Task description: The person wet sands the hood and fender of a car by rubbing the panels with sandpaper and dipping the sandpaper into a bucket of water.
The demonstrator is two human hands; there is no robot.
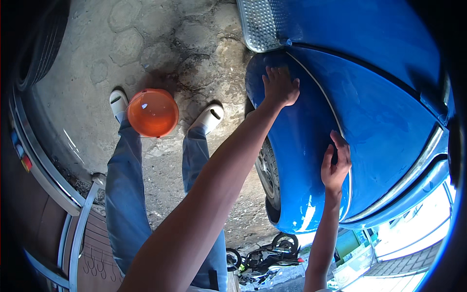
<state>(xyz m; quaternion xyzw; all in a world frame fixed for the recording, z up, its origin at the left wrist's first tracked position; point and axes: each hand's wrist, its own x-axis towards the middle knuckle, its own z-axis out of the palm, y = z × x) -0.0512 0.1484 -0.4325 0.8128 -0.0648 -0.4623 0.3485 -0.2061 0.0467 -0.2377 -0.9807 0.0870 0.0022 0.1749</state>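
Note:
My left hand (281, 88) reaches far forward over the rounded blue fender (304, 131) of a car, its fingers spread and lying on or just above the paint. Nearer to me, my right hand (336, 164) is beside the pale trim line that runs along the fender's edge. Its thumb and fingers are apart and slightly bent; I cannot tell whether they touch the metal. Nothing shows in either hand. Below the fender, part of a wheel (267, 170) is visible.
An orange bucket (153, 113) stands between my feet on rough concrete (160, 39). A metal tread-plate step (260, 24) juts out ahead. A motorcycle (265, 263) is parked by the car's end. A dark tyre (43, 46) and a metal-framed brown structure (87, 233) are at left.

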